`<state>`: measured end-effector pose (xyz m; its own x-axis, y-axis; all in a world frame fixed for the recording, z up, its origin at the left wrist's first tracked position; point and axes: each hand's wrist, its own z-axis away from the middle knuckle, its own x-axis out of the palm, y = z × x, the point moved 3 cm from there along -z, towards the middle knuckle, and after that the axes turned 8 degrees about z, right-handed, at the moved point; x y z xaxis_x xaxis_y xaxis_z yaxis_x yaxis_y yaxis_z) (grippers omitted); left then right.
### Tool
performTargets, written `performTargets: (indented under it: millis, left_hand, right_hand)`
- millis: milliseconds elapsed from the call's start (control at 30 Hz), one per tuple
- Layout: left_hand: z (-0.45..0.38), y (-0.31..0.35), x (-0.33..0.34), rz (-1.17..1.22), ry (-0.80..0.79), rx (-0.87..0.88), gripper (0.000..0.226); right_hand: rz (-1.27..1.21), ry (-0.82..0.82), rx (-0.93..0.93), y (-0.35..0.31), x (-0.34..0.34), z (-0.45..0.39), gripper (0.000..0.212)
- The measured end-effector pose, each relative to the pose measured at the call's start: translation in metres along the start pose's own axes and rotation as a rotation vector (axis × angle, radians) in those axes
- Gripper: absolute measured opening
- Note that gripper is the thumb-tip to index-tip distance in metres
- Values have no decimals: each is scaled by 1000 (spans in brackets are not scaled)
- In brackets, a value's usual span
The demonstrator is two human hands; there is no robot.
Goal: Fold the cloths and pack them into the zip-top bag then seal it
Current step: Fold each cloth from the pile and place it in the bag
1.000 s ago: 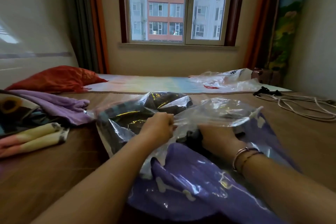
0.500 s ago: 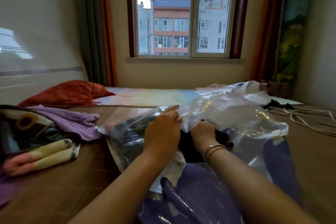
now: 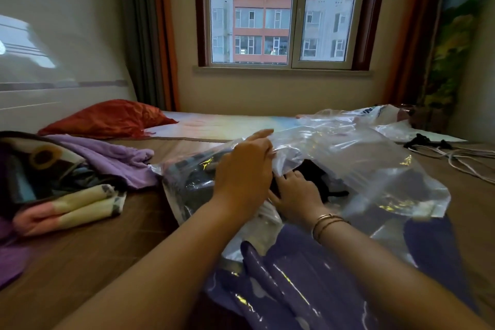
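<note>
A clear zip-top bag (image 3: 348,163) lies on the brown bed in front of me with its upper flap raised. My left hand (image 3: 242,171) pinches that raised flap at its edge. Under the flap my right hand (image 3: 294,193) presses flat on a dark cloth (image 3: 313,171) inside the bag. A dark plaid cloth (image 3: 192,171) shows through the bag's left part. A purple bag (image 3: 308,281) with white shapes lies nearest me, under my forearms.
A pile of cloths (image 3: 61,182) sits at the left, with a lilac towel (image 3: 112,158) on it and an orange cushion (image 3: 107,118) behind. Another clear plastic bag (image 3: 375,118) and white cords (image 3: 460,158) lie far right. A window faces me.
My left hand has lifted the bag's flap higher. My right hand has slid further in under it onto the dark cloth. The camera has tilted up and moved closer.
</note>
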<state>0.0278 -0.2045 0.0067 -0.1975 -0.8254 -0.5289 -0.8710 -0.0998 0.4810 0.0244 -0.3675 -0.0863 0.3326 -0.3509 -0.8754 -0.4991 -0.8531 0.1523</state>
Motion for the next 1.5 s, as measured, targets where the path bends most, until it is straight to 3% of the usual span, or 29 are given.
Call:
performTargets:
  millis: [100, 267, 533, 767, 900, 967, 1200, 1400, 1500]
  left_hand:
    - [1, -1, 1, 1, -10, -1, 27]
    - [3, 2, -2, 23, -29, -3, 27]
    - [10, -8, -4, 14, -59, -25, 25]
    - [36, 6, -13, -166, -165, -159, 25]
    - [62, 33, -24, -368, -328, -252, 56]
    - [77, 54, -32, -370, -326, -253, 56]
    - [135, 115, -73, -105, 9, -139, 29]
    - [209, 139, -110, 145, 228, -47, 23]
    - [246, 133, -127, 198, 317, -74, 21]
  right_hand:
    - [-47, -51, -69, -5, 9, 7, 69]
    - [-22, -110, -140, -4, 29, -5, 54]
    - [-55, -492, 75, 12, 33, -7, 61]
    - [-49, -509, 44, 10, -19, 47, 71]
    - [-113, -460, -20, 4, -73, 93, 61]
    - [-148, -437, -37, -3, -101, 120, 54]
    - [-207, -174, -74, -22, -189, 222, 28]
    - [-283, 223, -90, -39, -237, 279, 11]
    - [-367, 311, -158, -66, -252, 303, 8]
